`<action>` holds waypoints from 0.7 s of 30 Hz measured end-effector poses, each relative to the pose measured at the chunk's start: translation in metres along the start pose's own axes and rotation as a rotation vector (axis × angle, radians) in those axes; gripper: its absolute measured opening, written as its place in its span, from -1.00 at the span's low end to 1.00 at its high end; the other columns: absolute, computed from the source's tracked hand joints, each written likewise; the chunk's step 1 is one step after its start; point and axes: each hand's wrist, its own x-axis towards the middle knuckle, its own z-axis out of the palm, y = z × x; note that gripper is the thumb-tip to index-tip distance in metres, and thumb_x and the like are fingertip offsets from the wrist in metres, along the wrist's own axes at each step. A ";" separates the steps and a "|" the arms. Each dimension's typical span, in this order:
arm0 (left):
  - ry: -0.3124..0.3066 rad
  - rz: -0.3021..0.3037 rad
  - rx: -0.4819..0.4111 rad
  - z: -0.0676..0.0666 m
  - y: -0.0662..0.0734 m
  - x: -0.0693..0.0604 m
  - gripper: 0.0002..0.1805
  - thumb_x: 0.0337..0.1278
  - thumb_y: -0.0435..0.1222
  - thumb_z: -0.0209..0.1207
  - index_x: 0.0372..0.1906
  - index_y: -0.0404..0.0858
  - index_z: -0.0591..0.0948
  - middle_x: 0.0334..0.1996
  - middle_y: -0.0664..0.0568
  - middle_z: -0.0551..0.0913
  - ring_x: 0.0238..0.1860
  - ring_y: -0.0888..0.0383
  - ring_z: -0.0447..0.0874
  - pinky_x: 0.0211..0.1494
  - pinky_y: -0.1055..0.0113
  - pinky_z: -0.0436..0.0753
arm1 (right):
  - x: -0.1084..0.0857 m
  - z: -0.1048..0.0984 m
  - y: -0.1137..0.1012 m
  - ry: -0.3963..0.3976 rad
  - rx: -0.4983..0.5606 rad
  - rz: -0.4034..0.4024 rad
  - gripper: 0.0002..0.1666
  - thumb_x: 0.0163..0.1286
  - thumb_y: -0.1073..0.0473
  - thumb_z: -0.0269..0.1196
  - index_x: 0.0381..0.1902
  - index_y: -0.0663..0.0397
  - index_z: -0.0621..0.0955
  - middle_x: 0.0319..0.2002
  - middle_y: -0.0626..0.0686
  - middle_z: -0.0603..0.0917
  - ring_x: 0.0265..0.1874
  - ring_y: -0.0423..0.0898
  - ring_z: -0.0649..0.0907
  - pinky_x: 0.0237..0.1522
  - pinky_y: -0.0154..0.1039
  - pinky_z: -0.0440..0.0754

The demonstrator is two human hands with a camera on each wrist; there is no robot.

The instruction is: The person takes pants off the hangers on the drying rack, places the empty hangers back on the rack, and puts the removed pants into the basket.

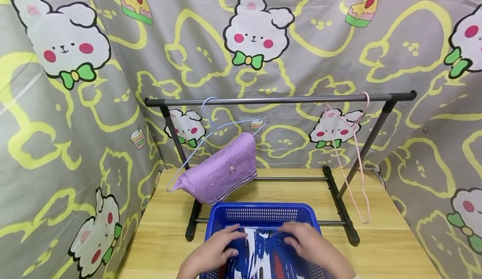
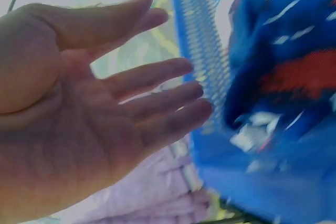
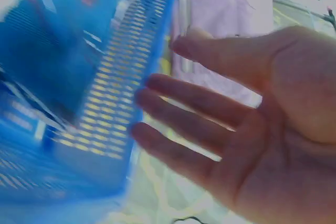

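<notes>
A blue plastic basket (image 1: 263, 205) with perforated walls stands at the table's front, and a blue, white and red patterned cloth garment (image 1: 257, 249) lies in it. My left hand (image 1: 214, 247) is over the basket's left side, beside the garment's upper edge. On the other side, my right hand (image 1: 311, 242) is over the garment's upper right. In the left wrist view the left hand (image 2: 105, 93) has its fingers extended and holds nothing. The right hand (image 3: 236, 114) likewise shows loosely straight fingers beside the basket wall (image 3: 113, 77) in the right wrist view. Both wrist views are blurred.
Behind the basket stands a dark metal rack (image 1: 286, 100). A folded purple garment (image 1: 226, 168) hangs tilted on a blue hanger (image 1: 226, 125) at its left. A bare pink hanger (image 1: 357, 153) hangs at its right. Patterned curtains (image 1: 327, 3) surround the wooden table (image 1: 384, 254).
</notes>
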 end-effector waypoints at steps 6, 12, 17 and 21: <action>0.367 0.139 0.009 -0.022 0.002 -0.011 -0.57 0.37 -0.39 0.23 0.30 -0.17 0.61 0.34 -0.15 0.53 0.34 -0.19 0.50 0.28 -0.22 0.49 | 0.018 -0.033 -0.009 0.320 -0.068 0.008 -0.58 0.32 0.37 0.40 0.14 0.12 0.71 0.09 0.16 0.72 0.02 0.12 0.73 0.02 0.05 0.69; 0.765 0.244 0.064 -0.047 0.009 -0.020 -0.44 0.25 -0.47 0.31 0.34 -0.12 0.59 0.29 -0.03 0.58 0.30 -0.03 0.54 0.38 0.17 0.45 | 0.039 -0.067 -0.018 0.515 -0.117 -0.062 -0.48 0.28 0.39 0.43 0.21 0.14 0.67 0.16 0.22 0.65 -0.02 0.12 0.72 -0.11 0.03 0.73; 1.016 0.261 0.018 -0.074 0.016 -0.028 -0.47 0.17 -0.60 0.30 0.25 -0.25 0.64 0.23 -0.14 0.60 0.31 -0.08 0.50 0.45 0.40 0.28 | 0.057 -0.098 -0.028 0.641 -0.118 -0.148 -0.49 0.26 0.39 0.45 0.19 0.17 0.68 0.23 0.22 0.62 0.21 0.18 0.60 0.12 0.13 0.61; 1.138 0.180 0.014 -0.091 0.017 -0.032 -0.51 0.20 -0.57 0.31 0.24 -0.28 0.65 0.25 -0.13 0.58 0.32 -0.06 0.46 0.41 0.39 0.29 | 0.071 -0.122 -0.034 0.761 -0.092 -0.212 -0.53 0.25 0.41 0.44 0.14 0.19 0.71 0.22 0.19 0.64 0.23 0.15 0.57 0.23 0.01 0.52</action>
